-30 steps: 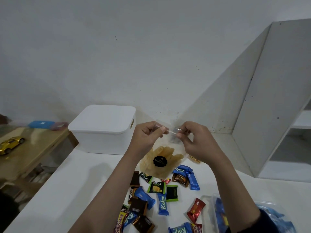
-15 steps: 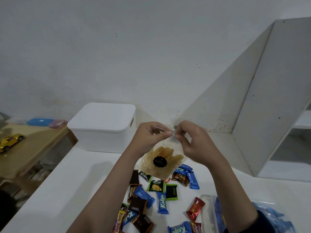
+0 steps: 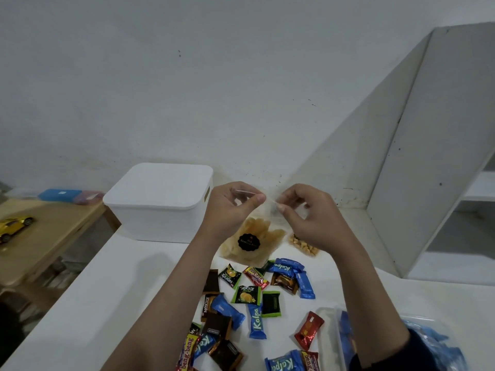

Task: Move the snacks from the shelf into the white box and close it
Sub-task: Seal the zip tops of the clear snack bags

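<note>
Left hand (image 3: pixel 232 207) and right hand (image 3: pixel 308 214) pinch the clear chip bag (image 3: pixel 250 241) top, bag hanging toward 6 o'clock; lidded white plastic box (image 3: pixel 160 202) lies at 9 o'clock, nearer the left

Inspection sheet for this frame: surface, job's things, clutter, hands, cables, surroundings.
Surface: white table, snacks scattered on it.
Job's things: white box lidded; clear chip bag held up by its top edge; wrapped snacks loose; shelf at right.
Clutter: bag of nuts; blue packets.
Hands: left hand and right hand both pinch the bag's top.
Cables: nothing seen.
Surroundings: wooden table with yellow toy car.
</note>
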{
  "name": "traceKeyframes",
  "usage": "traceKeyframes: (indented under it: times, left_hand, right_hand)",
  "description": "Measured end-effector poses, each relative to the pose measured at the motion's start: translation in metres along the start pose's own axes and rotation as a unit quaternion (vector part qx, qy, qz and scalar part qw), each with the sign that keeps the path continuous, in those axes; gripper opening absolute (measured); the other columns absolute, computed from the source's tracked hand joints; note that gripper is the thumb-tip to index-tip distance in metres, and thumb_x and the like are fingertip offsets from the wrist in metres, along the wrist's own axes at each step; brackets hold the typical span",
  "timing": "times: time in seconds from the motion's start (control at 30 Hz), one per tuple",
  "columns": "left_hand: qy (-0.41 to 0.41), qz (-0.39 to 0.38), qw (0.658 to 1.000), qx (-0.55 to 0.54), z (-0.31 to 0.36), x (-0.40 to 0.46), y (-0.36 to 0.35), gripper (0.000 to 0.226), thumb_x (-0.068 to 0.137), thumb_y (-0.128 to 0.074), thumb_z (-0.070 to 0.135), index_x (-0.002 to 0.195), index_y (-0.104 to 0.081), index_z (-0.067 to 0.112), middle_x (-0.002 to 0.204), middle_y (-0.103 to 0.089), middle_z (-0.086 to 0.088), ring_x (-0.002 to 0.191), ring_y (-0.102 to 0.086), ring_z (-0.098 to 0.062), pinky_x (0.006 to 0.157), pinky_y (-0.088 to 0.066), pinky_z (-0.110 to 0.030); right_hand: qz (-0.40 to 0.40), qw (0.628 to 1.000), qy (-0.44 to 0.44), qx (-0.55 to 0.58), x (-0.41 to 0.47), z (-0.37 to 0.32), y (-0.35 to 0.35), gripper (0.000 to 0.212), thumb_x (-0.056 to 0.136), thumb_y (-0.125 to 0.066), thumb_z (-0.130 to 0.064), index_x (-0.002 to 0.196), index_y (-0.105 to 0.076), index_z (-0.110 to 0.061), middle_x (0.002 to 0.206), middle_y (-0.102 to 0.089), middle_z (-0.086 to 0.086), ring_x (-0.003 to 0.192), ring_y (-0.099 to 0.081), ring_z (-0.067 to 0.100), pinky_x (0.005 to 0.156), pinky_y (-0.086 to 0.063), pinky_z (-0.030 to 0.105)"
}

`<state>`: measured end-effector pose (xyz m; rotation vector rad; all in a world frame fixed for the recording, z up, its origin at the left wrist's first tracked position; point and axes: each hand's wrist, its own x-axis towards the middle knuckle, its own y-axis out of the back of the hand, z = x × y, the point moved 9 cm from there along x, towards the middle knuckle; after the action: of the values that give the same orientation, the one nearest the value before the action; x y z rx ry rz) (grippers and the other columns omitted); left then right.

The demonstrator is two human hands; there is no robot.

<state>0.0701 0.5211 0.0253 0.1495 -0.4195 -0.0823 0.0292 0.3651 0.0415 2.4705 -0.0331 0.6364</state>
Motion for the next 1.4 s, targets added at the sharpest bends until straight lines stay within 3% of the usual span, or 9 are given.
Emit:
traceKeyframes:
  times: [0.33,0.43,0.5,0.57,0.67,1.0,1.17,1.27,1.4]
  left_hand:
    - [0.057,-0.015,0.998,-0.016,-0.006,-0.006,-0.001,0.013,0.076,-0.075,0.005,0.079,-0.070,0.017,0.074,-0.071,0.006,0.077,-0.064,-0.012,0.079,-0.052,-0.032]
    - [0.026,-0.022,0.991,0.132,0.003,-0.006,0.002,0.032,0.072,-0.080,0.024,0.100,-0.065,0.027,0.089,-0.070,0.010,0.088,-0.064,-0.005,0.092,-0.047,-0.032]
    - [-0.019,-0.049,0.962,0.269,0.019,-0.007,-0.005,0.026,0.072,-0.075,0.037,0.095,-0.064,0.038,0.097,-0.068,0.018,0.100,-0.058,-0.001,0.101,-0.031,-0.035]
    - [-0.047,-0.074,0.921,0.380,0.030,-0.007,-0.014,0.011,0.078,-0.070,0.041,0.088,-0.066,0.039,0.099,-0.066,0.019,0.108,-0.050,-0.002,0.096,-0.019,-0.035]
    - [-0.069,-0.094,0.885,0.452,0.034,-0.006,-0.024,0.009,0.082,-0.065,0.044,0.085,-0.068,0.036,0.097,-0.066,0.019,0.110,-0.044,-0.007,0.095,-0.016,-0.039]
    - [-0.137,-0.080,0.891,0.424,0.044,-0.013,-0.040,0.006,0.080,-0.067,0.035,0.078,-0.065,0.030,0.081,-0.063,0.017,0.098,-0.047,-0.008,0.078,-0.012,-0.030]
    - [-0.142,-0.062,0.885,0.440,0.044,-0.007,-0.034,0.007,0.081,-0.066,0.033,0.077,-0.065,0.027,0.079,-0.061,0.017,0.093,-0.047,-0.008,0.076,-0.013,-0.030]
    - [-0.106,-0.067,0.900,0.417,0.040,-0.002,-0.023,0.012,0.082,-0.066,0.032,0.072,-0.059,0.033,0.078,-0.059,0.019,0.095,-0.047,-0.007,0.078,-0.014,-0.030]
    - [-0.086,-0.077,0.910,0.399,0.039,-0.001,-0.017,0.014,0.082,-0.066,0.035,0.071,-0.058,0.034,0.080,-0.062,0.018,0.098,-0.047,-0.004,0.082,-0.015,-0.030]
  right_hand:
    - [0.004,0.998,-0.002,-0.064,-0.004,0.009,-0.005,0.013,0.087,-0.058,-0.006,0.079,-0.057,-0.016,0.073,-0.057,-0.010,0.070,-0.052,0.002,0.062,-0.038,0.003]
    - [-0.004,0.995,0.002,-0.102,-0.005,0.014,-0.008,0.014,0.087,-0.056,-0.006,0.079,-0.056,-0.018,0.076,-0.059,-0.006,0.073,-0.055,0.008,0.064,-0.043,0.018]
    - [-0.010,0.994,0.003,-0.111,-0.006,0.016,-0.010,0.014,0.087,-0.057,-0.008,0.080,-0.056,-0.020,0.077,-0.058,-0.009,0.074,-0.054,0.005,0.064,-0.044,0.020]
    - [-0.016,0.994,0.008,-0.112,-0.007,0.015,-0.012,0.017,0.087,-0.057,-0.007,0.080,-0.055,-0.022,0.077,-0.056,-0.013,0.075,-0.053,0.002,0.065,-0.041,0.017]
    - [-0.024,0.993,0.011,-0.112,-0.007,0.015,-0.014,0.019,0.087,-0.055,-0.005,0.082,-0.055,-0.023,0.079,-0.054,-0.015,0.076,-0.053,0.001,0.067,-0.042,0.017]
    - [-0.030,0.996,0.007,-0.082,-0.007,0.014,-0.012,0.013,0.089,-0.053,-0.003,0.091,-0.061,-0.013,0.085,-0.058,-0.005,0.079,-0.053,0.006,0.068,-0.041,0.012]
    - [0.021,0.999,-0.023,0.010,-0.005,0.016,-0.001,0.007,0.085,-0.066,-0.010,0.085,-0.068,-0.016,0.080,-0.065,-0.008,0.077,-0.057,-0.009,0.067,-0.040,0.001]
    - [0.050,0.995,-0.063,0.065,-0.006,0.025,0.009,0.014,0.083,-0.069,-0.012,0.090,-0.065,-0.023,0.080,-0.065,-0.011,0.076,-0.058,-0.007,0.066,-0.042,0.003]
    - [0.092,0.989,-0.039,0.109,-0.009,0.019,0.014,0.021,0.080,-0.067,-0.003,0.090,-0.059,-0.021,0.076,-0.063,-0.010,0.073,-0.058,0.000,0.067,-0.047,0.016]
